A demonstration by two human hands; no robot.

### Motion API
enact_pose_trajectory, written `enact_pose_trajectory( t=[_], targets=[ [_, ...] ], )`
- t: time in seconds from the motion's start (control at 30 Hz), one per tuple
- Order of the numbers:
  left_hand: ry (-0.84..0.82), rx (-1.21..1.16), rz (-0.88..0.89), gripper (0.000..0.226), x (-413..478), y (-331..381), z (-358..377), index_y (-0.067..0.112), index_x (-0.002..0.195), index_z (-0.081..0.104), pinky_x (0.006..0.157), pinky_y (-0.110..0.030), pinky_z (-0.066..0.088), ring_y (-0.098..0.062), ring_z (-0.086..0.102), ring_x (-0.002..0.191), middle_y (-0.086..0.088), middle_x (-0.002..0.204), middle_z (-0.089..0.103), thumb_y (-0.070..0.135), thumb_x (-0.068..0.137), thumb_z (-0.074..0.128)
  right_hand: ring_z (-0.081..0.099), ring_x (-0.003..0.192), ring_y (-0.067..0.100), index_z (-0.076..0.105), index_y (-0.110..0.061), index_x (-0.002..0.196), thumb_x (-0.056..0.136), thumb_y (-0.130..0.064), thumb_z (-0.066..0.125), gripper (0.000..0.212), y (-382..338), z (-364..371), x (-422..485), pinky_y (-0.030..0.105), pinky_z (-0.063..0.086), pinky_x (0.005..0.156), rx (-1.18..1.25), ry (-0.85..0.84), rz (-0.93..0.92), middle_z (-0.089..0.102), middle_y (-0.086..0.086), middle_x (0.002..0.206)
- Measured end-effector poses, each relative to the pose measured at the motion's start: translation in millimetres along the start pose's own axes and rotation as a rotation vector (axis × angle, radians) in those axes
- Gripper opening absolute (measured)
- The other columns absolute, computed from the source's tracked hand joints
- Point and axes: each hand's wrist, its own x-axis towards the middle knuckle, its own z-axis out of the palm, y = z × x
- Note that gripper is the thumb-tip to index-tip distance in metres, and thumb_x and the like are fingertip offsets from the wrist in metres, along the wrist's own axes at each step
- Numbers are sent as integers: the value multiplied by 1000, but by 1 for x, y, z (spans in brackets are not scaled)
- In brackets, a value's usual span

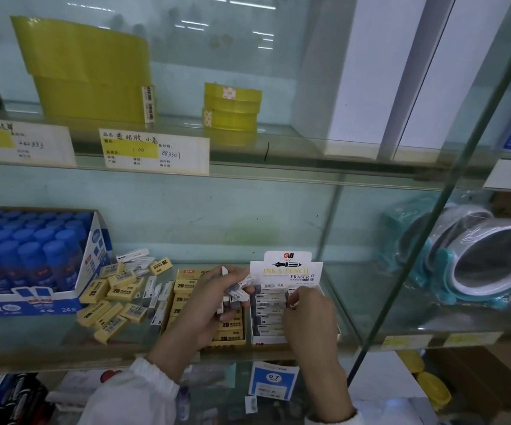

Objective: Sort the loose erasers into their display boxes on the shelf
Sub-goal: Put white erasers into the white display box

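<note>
A white display box marked "Ink & Pencil Eraser" stands on the glass shelf, filled with rows of grey-and-white erasers. Left of it sits a yellow display box of yellow 2B erasers. My left hand hovers over the yellow box and grips several grey-and-white erasers. My right hand reaches into the white box, fingertips pinched on an eraser at its right side. Loose yellow erasers and loose grey-and-white erasers lie scattered to the left.
A blue box of glue sticks fills the shelf's left end. Rolls of tape lie behind a glass divider at the right. Yellow tape stacks and price labels sit on the shelf above. More stationery lies below.
</note>
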Motion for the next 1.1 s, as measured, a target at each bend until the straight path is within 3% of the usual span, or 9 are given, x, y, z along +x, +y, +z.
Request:
enact_pose_trajectory(
  t=[0.13,0.3,0.43,0.53,0.67,0.77,0.9,0.97,1.1],
  targets=[
    [-11,-11,-13,19,1,0,-1,7,105,58,33,-18,27,-19,58,58,-16,85,69,17,91,67,65,86,21,65,-15,106,89,-1,57,24,0,-2,3,38,61,71,103,-21,33,68,7,113],
    [-25,-16,-13,22,3,-1,-3,7,107,59,33,-19,29,-19,57,60,-17,87,68,20,92,67,64,95,20,57,-19,120,90,-3,57,34,1,-2,7,25,52,66,74,-46,-35,64,4,119],
    [-66,-31,-21,22,0,2,-2,3,110,62,33,-18,28,-21,58,60,-19,88,69,13,90,61,60,82,14,66,-15,110,90,-3,56,24,5,-8,6,21,47,65,136,-4,-24,69,4,107],
    [-109,-55,-52,28,-2,4,-2,-1,107,67,31,-16,25,-21,56,53,-24,89,69,6,85,50,64,77,7,68,-21,103,94,-20,60,12,4,-9,3,17,48,62,333,86,-54,73,-2,97],
    [-148,11,-60,38,-3,5,0,0,103,70,30,-14,21,-20,51,46,-25,82,67,9,69,56,70,86,7,64,-30,116,94,-36,61,23,-3,-4,2,22,54,69,625,-168,-60,74,-8,98],
    [-144,81,-59,33,-3,4,0,2,102,73,30,-14,20,-19,49,45,-25,79,64,5,70,62,73,85,12,72,-23,105,91,-26,67,15,-3,-5,6,29,59,74,710,-207,-35,76,-4,92],
    [-96,101,-49,24,-1,1,-1,4,105,74,31,-16,24,-19,53,48,-25,86,68,-4,86,62,66,59,11,71,-9,88,81,-1,74,11,1,-19,12,17,47,50,883,-191,56,74,6,75],
    [-55,20,-41,25,-1,1,-1,1,113,68,33,-19,29,-18,56,55,-22,94,73,1,89,62,62,56,11,69,-7,83,79,-1,75,9,8,-25,14,20,46,51,838,-164,77,72,9,73],
    [-24,-151,-52,40,0,2,-3,-4,119,57,44,-26,32,-20,55,63,-18,89,69,-2,80,48,70,76,10,72,-18,78,82,-10,75,10,17,-29,9,28,54,69,557,-267,-2,74,-2,78]
  ],
)
